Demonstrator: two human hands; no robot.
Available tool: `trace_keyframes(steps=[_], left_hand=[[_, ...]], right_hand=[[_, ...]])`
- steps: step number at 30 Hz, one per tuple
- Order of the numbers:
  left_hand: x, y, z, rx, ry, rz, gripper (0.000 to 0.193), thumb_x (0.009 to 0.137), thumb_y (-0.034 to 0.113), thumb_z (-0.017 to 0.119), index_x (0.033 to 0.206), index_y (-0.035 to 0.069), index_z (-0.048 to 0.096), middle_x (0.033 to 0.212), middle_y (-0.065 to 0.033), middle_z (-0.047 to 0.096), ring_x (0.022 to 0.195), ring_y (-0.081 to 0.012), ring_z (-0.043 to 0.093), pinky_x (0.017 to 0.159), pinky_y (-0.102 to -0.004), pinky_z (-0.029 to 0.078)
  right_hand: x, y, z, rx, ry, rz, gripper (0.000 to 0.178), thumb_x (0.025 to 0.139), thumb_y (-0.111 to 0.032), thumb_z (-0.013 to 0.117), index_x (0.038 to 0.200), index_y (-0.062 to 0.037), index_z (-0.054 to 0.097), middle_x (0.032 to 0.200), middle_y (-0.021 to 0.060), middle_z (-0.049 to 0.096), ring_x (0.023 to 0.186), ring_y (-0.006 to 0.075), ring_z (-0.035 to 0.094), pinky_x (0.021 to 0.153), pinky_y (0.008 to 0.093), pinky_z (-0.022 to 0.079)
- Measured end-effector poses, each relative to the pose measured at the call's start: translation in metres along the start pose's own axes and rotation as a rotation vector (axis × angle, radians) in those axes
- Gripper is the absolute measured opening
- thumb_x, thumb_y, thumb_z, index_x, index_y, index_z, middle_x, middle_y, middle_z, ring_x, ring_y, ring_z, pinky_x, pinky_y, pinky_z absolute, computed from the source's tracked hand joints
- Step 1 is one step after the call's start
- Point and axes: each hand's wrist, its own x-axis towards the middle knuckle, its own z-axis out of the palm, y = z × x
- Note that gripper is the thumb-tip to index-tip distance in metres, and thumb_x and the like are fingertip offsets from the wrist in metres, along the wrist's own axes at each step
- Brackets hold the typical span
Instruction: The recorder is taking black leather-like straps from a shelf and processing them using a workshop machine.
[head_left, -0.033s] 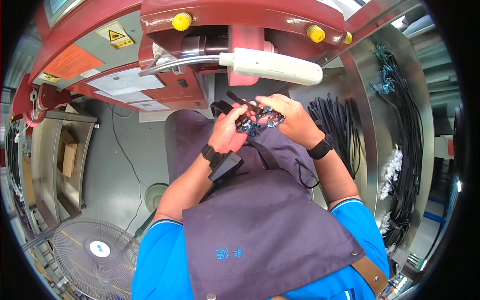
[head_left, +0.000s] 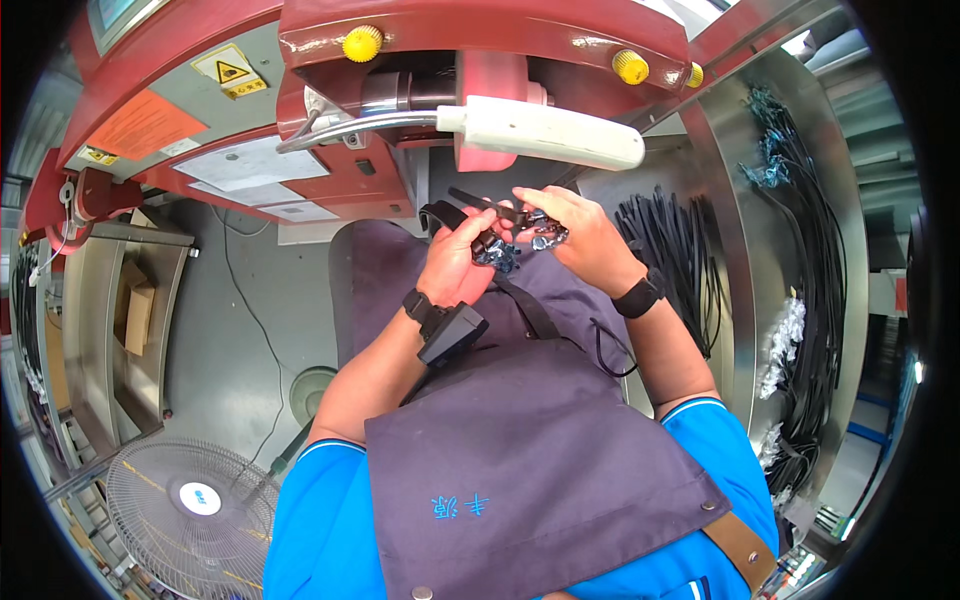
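Note:
Both hands meet over my lap, below the machine's white lamp. My left hand [head_left: 452, 262] is closed on a black strap [head_left: 442, 212], which loops up past its fingers. A bunch of shiny, film-wrapped pieces [head_left: 497, 254] hangs at that strap, under my left fingers. Fingers bent, my right hand [head_left: 592, 240] grips the dark band with another film-wrapped piece [head_left: 546, 232], perhaps a buckle. A flat strap end [head_left: 470, 198] sticks out up and left between the hands. How the pieces join is hidden by the fingers.
A red machine with a pink wheel [head_left: 490, 75] and white lamp [head_left: 560, 130] stands ahead. Black straps [head_left: 670, 250] hang to the right, and more lie in a metal trough [head_left: 740, 300]. A fan [head_left: 190, 505] stands at lower left, a metal shelf [head_left: 130, 300] beyond it.
The strap end between the hands has shifted slightly left and down. My right fingers have moved a little; otherwise the hands stay in place.

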Motion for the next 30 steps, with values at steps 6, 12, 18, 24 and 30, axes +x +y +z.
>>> trace_keyframes(steps=[6, 12, 18, 24, 30], left_hand=[[-0.006, 0.001, 0.011, 0.07, 0.048, 0.094, 0.016, 0.091, 0.009, 0.056, 0.102, -0.002, 0.058, 0.096, -0.0112, 0.065, 0.085, -0.018, 0.06, 0.079, -0.0301, 0.048], [-0.009, 0.002, 0.023, 0.011, 0.073, 0.169, 0.018, 0.09, 0.011, 0.06, 0.104, -0.001, 0.061, 0.097, -0.0107, 0.066, 0.086, -0.0169, 0.061, 0.077, -0.0296, 0.049], [-0.005, 0.003, 0.027, -0.035, 0.13, 0.13, 0.019, 0.09, 0.012, 0.06, 0.103, -0.001, 0.062, 0.097, -0.0101, 0.066, 0.086, -0.0153, 0.06, 0.078, -0.0298, 0.05], [-0.002, 0.004, 0.033, -0.087, 0.188, 0.142, 0.02, 0.09, 0.011, 0.059, 0.103, -0.003, 0.061, 0.099, -0.0111, 0.065, 0.087, -0.0157, 0.06, 0.079, -0.03, 0.049], [-0.001, 0.005, 0.034, -0.099, 0.216, 0.13, 0.019, 0.09, 0.01, 0.06, 0.103, -0.003, 0.061, 0.101, -0.012, 0.065, 0.088, -0.016, 0.06, 0.08, -0.0304, 0.05]], right_hand=[[0.005, 0.007, -0.001, 0.012, 0.046, 0.063, 0.022, 0.073, 0.003, 0.061, 0.096, 0.0002, 0.061, 0.089, 0.0154, 0.062, 0.083, 0.0337, 0.06, 0.072, 0.0342, 0.049], [0.013, 0.002, 0.01, 0.38, 0.22, 0.196, 0.015, 0.082, -0.003, 0.065, 0.096, 0.0016, 0.061, 0.082, 0.0076, 0.064, 0.078, 0.0139, 0.062, 0.068, 0.0273, 0.048], [0.021, 0.004, 0.013, 0.775, 0.22, 0.358, 0.014, 0.087, -0.004, 0.062, 0.1, 0.0013, 0.063, 0.082, 0.0034, 0.064, 0.076, 0.008, 0.059, 0.066, 0.0222, 0.047], [0.027, 0.01, 0.016, 0.832, 0.227, 0.351, 0.016, 0.087, -0.006, 0.063, 0.102, 0.001, 0.064, 0.081, 0.0029, 0.065, 0.07, 0.0058, 0.055, 0.06, 0.0209, 0.043], [0.031, 0.012, 0.014, 0.813, 0.212, 0.375, 0.014, 0.088, -0.009, 0.063, 0.1, -0.0003, 0.065, 0.081, 0.0027, 0.065, 0.068, 0.0048, 0.052, 0.056, 0.0196, 0.04]])
